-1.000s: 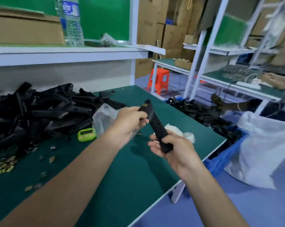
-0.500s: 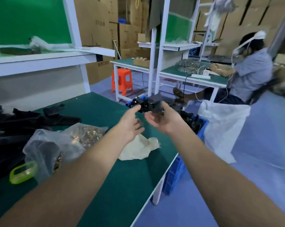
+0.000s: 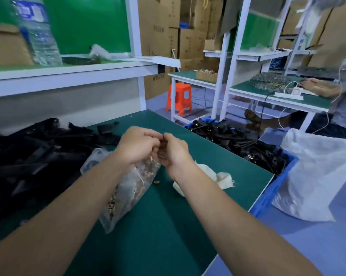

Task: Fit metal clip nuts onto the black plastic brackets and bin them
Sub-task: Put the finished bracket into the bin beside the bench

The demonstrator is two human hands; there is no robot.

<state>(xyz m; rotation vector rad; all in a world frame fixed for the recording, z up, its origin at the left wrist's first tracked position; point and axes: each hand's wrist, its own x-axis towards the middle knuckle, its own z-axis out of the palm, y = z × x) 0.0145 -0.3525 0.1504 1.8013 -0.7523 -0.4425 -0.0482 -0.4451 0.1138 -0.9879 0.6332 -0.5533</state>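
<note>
Green bench mat (image 3: 168, 226): work surface.
Heap of black plastic brackets (image 3: 28, 156): noted at 9 o'clock on the mat, not touched by either hand.
Blue bin (image 3: 273, 188): set off the bench edge at 3 o'clock and loaded with dark brackets.
Clear bag of clip nuts (image 3: 128, 188): laid at 7 o'clock of the hands, partly under the left forearm, with its mouth toward the hands.

Left hand (image 3: 137, 145) and right hand (image 3: 174, 154) are brought together above the bag mouth. No bracket is held in either.
- Right hand: a small brownish piece, judged a clip nut (image 3: 164, 139), is pinched at the fingertips.
- Left hand: the fingers are curled and meet the same piece. Whether it is gripped there cannot be told because of blur.

White cloth (image 3: 218, 178): at 4 o'clock of the hands.
One loose clip nut (image 3: 156, 182): at 6 o'clock, on the mat.

Step judged: a nut is being singled out and oriented. It is best turned open mouth outward before a bracket is fetched from 9 o'clock. Only one nut should be kept in the pinch. It should be pushed fully home on the bracket before binning.
</note>
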